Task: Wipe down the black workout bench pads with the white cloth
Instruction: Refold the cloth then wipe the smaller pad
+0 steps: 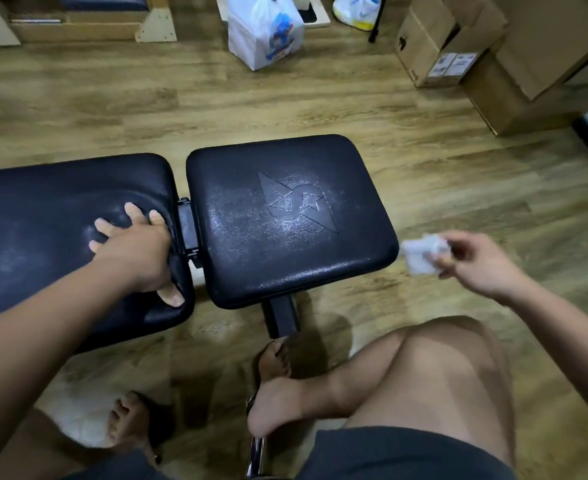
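Note:
Two black bench pads lie side by side: a long back pad (36, 216) on the left and a squarish seat pad (237, 244) with an embossed logo in the middle, both dusty. My left hand (136, 247) rests flat on the right end of the long pad, fingers spread, thumb over its near edge. My right hand (483, 261) hovers off the seat pad's right side, above the floor, pinching a small folded white cloth (422, 252), which is blurred.
A black metal post (280, 317) holds the seat pad above the wood floor. My bare legs and feet are below it. Cardboard boxes (459, 46) stand at the back right, plastic bags (265, 29) at the back middle, wooden furniture (78, 19) at the back left.

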A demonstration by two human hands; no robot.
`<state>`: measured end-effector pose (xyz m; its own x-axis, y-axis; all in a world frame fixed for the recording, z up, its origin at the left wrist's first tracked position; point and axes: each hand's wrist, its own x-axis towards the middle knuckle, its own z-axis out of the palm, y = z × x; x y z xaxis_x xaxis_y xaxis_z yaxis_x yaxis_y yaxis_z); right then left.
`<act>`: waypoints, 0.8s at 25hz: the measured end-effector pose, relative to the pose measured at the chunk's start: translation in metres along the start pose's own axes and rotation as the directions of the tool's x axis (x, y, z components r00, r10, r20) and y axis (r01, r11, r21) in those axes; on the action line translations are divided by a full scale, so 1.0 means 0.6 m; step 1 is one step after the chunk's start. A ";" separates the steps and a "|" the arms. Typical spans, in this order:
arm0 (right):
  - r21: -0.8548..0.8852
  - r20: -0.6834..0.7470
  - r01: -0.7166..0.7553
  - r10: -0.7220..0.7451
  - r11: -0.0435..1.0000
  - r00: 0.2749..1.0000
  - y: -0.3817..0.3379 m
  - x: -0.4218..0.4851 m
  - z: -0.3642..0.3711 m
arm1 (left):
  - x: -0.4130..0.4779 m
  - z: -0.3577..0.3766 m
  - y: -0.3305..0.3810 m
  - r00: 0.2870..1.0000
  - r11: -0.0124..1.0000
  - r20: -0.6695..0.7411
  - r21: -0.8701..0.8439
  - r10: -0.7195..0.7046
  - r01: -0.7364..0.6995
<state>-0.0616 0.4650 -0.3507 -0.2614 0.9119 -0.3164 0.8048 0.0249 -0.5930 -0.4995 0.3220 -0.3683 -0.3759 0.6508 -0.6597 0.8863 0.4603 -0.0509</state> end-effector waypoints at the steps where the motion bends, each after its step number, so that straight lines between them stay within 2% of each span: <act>1: -0.071 -0.150 -0.039 0.028 0.997 0.988 -0.006 0.022 -0.004 | -0.001 -0.002 -0.001 1.000 1.000 0.003 -0.014 -0.005 0.005; 2: -0.142 -0.276 -0.087 0.045 0.986 0.960 -0.015 0.036 0.005 | -0.003 -0.002 -0.001 1.000 1.000 0.007 -0.029 -0.006 0.006; 4: -0.287 -0.350 -0.116 0.008 0.951 0.937 -0.054 0.032 0.069 | -0.003 0.001 -0.003 1.000 0.999 0.001 -0.030 0.014 -0.014; 8: -0.323 -0.187 0.189 -0.258 0.927 0.948 -0.192 -0.068 0.279 | -0.003 0.002 -0.003 1.000 0.998 -0.007 -0.055 0.001 -0.002; 10: -0.232 -0.006 0.336 -0.347 0.913 0.938 -0.291 -0.113 0.353 | -0.006 0.005 -0.006 1.000 0.998 -0.021 -0.067 0.019 -0.020; 11: -0.120 0.054 0.374 -0.370 0.920 0.928 -0.330 -0.119 0.365 | -0.005 0.008 -0.010 0.999 0.997 -0.033 -0.070 0.026 -0.029; 12: -0.009 0.035 0.353 -0.353 0.936 0.935 -0.348 -0.105 0.357 | -0.005 0.010 -0.014 0.999 0.997 -0.041 -0.075 0.029 -0.032; 13: -0.003 -0.045 0.313 -0.313 0.950 0.949 -0.344 -0.082 0.338 | -0.005 0.012 -0.016 0.999 0.997 -0.042 -0.077 0.027 -0.030; 14: -0.080 -0.162 0.262 -0.272 0.962 0.949 -0.317 -0.052 0.306 | -0.005 0.013 -0.017 0.999 0.997 -0.040 -0.076 0.028 -0.031; 16: -0.213 -0.350 0.053 -0.127 0.976 0.928 -0.240 0.010 0.214 | -0.002 0.013 -0.012 0.999 0.996 -0.038 -0.074 0.036 -0.039; 18: -0.280 -0.407 -0.162 0.036 0.946 0.913 -0.196 0.048 0.162 | 0.002 0.011 -0.010 0.999 0.996 -0.035 -0.081 0.026 -0.029; 19: -0.332 -0.399 -0.219 0.074 0.917 0.914 -0.207 0.053 0.168 | 0.002 0.010 -0.009 0.999 0.997 -0.030 -0.081 0.018 -0.020; 20: -0.404 -0.388 -0.202 0.033 0.892 0.921 -0.242 0.052 0.198 | 0.003 0.010 -0.009 0.999 0.997 -0.028 -0.078 0.014 -0.016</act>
<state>-0.2497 0.4411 -0.3624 -0.0080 0.9997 -0.0240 0.9861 0.0039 -0.1660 -0.5033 0.3171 -0.3735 -0.3710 0.6740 -0.6388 0.8685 0.4953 0.0182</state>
